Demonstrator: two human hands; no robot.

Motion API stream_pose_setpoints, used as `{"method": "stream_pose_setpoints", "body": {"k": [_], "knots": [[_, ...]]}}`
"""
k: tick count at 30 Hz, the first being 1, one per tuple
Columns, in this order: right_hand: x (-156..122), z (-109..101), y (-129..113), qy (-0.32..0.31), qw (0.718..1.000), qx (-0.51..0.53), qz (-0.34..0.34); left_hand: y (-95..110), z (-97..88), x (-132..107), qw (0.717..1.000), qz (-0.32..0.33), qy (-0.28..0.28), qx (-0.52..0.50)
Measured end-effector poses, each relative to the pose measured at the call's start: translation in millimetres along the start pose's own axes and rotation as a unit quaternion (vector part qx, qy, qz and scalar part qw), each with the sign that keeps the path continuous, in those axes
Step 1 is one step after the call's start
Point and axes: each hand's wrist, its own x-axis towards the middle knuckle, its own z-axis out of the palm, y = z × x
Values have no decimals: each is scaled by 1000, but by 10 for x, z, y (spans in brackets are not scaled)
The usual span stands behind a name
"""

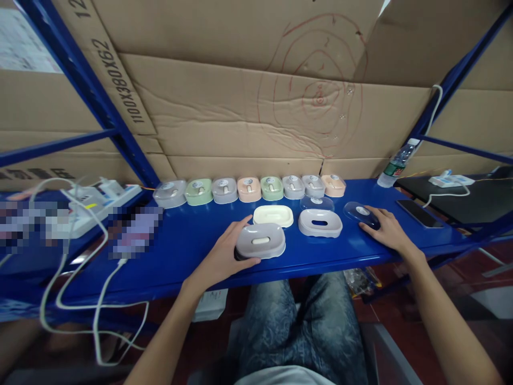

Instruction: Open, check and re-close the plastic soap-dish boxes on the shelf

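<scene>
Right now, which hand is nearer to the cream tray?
Left. The left hand holds the grey dish just in front of the cream tray; the right hand is farther off, on a clear lid.

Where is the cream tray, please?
In the head view, the cream tray lies slightly right of centre, just behind the grey dish the left hand holds.

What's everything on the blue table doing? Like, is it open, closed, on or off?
Left hand: gripping
Held dish: uncovered
Other dish: uncovered
Cream tray: uncovered
Right hand: on a lid
Right lid: off
Other lid: off
Row boxes: lids on
Bottle: capped
Left phone: cable in, screen blurred
Right phone: screen dark
</scene>
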Motion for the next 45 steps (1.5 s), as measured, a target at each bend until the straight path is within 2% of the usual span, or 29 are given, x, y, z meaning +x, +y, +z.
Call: {"method": "stream_pose_setpoints", "body": {"k": [4, 8, 12, 15, 18, 21, 24, 27, 28, 30, 32, 35, 38, 41, 45], "knots": [[15, -22, -28, -27, 999, 24, 10, 23, -8, -9, 1000, 6, 5, 11], [4, -179, -194, 11, 999, 38, 13, -36, -109, -101, 999, 3, 4, 43], [-36, -418, -648, 39, 991, 108, -65, -269, -333, -273, 996, -9, 18, 87], [-56, -505, -1057, 2, 976, 161, -146, -507, -513, -369, 990, -31, 36, 133], [-53, -440, -1330, -29, 962, 192, -191, -723, -636, -386, 984, -36, 47, 166], [-40, -296, -1417, -32, 954, 207, -214, -823, -675, -331, 979, -20, 63, 195], [-44, -191, -1409, -24, 953, 207, -221, -683, -639, -197, 971, 4, 105, 215], [-71, -171, -1402, -29, 954, 211, -209, -320, -542, 66, 970, 58, 107, 209], [-81, -177, -1406, -36, 955, 215, -200, -186, -496, 189, 972, 81, 89, 202], [-93, -197, -1420, -52, 956, 222, -183, 38, -387, 475, 976, 125, 19, 177], [-93, -217, -1435, -63, 957, 228, -170, 152, -262, 785, 978, 138, -48, 146], [-82, -233, -1444, -61, 958, 234, -155, 101, -82, 1174, 981, 112, -127, 97], [-83, -232, -1435, -55, 957, 238, -156, -75, 33, 1358, 980, 93, -155, 81], [-88, -229, -1425, -61, 956, 245, -148, -192, 65, 1352, 982, 82, -151, 84], [-12, -258, -1498, -26, 941, 322, -101, -166, 79, 1236, 988, 59, -122, 77]]}}
